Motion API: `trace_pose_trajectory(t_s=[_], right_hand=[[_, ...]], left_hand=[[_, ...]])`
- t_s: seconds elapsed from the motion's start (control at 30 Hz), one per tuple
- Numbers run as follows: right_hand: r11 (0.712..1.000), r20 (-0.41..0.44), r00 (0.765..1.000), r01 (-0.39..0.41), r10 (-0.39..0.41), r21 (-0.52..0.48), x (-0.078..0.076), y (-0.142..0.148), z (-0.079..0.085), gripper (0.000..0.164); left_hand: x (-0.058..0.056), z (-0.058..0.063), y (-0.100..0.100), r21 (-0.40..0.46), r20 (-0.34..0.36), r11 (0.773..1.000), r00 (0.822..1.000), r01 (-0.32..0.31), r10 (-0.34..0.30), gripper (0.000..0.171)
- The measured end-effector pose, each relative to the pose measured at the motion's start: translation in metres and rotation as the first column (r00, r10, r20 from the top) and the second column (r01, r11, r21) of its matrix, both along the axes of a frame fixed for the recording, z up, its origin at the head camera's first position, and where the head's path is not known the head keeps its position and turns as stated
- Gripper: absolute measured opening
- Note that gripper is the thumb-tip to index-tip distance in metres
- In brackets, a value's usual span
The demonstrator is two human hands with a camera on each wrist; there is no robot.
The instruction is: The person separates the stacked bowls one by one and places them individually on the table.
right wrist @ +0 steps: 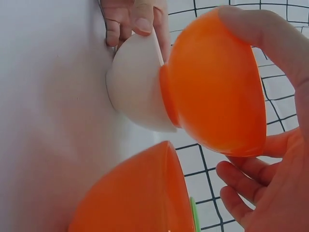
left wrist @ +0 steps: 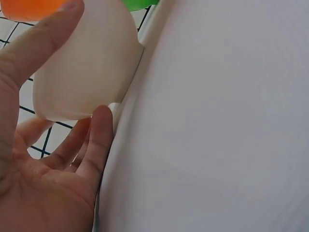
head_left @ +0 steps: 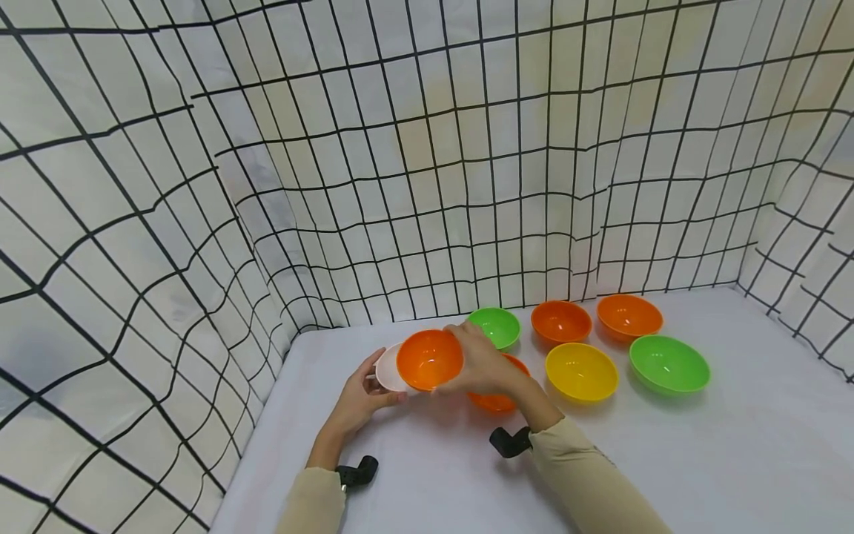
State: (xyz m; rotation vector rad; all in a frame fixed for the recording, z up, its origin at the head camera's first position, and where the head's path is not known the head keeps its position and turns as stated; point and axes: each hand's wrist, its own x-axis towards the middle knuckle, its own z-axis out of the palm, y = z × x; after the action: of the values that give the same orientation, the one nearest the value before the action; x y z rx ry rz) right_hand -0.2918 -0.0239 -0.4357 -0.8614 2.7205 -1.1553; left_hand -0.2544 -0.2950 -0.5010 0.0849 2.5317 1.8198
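The right hand (head_left: 482,363) grips an orange bowl (head_left: 430,360) by its rim, thumb on one side and fingers on the other. In the right wrist view this orange bowl (right wrist: 217,87) is off the table, its base at the rim of a white bowl (right wrist: 133,79). The left hand (head_left: 360,400) holds that white bowl (head_left: 389,371) between thumb and fingers, low at the table. The left wrist view shows the white bowl (left wrist: 91,63) from outside. Beneath the right forearm, another orange bowl (head_left: 494,403) is partly hidden.
Behind and to the right stand a green bowl (head_left: 497,326), two orange bowls (head_left: 560,322) (head_left: 629,317), a yellow bowl (head_left: 582,373) and a second green bowl (head_left: 669,365). A white cloth covers the table (head_left: 427,467). Grid-patterned curtains (head_left: 427,163) enclose the back and sides.
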Motion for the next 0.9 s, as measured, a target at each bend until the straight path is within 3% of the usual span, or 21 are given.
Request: trace_pose_trajectory(t_s=[0.27,0.53,0.73,0.83,0.9], right_hand=[[0.998,0.027,0.998,-0.054,0.054,0.026,-0.001,0.007,0.000,0.100],[0.989,0.039,0.990,-0.141,0.139,0.042,0.002,0.008,0.002,0.096],[0.975,0.016,0.982,-0.187,0.187,0.120,0.004,0.006,0.000,0.100],[0.969,0.005,0.981,-0.190,0.192,0.160,0.005,0.005,-0.002,0.100],[0.964,-0.005,0.982,-0.186,0.191,0.187,0.006,0.004,-0.004,0.100]], left_hand=[[-0.005,-0.003,0.007,-0.014,0.025,0.995,0.995,-0.100,0.100,0.091],[-0.014,-0.007,0.012,-0.026,0.001,0.984,0.984,-0.179,0.179,0.079],[-0.019,-0.007,0.013,-0.034,-0.011,0.985,0.986,-0.167,0.166,0.077],[-0.015,0.006,0.017,-0.022,0.003,0.990,0.990,-0.143,0.143,0.076],[-0.015,0.008,0.018,-0.006,0.008,0.991,0.991,-0.133,0.133,0.076]])
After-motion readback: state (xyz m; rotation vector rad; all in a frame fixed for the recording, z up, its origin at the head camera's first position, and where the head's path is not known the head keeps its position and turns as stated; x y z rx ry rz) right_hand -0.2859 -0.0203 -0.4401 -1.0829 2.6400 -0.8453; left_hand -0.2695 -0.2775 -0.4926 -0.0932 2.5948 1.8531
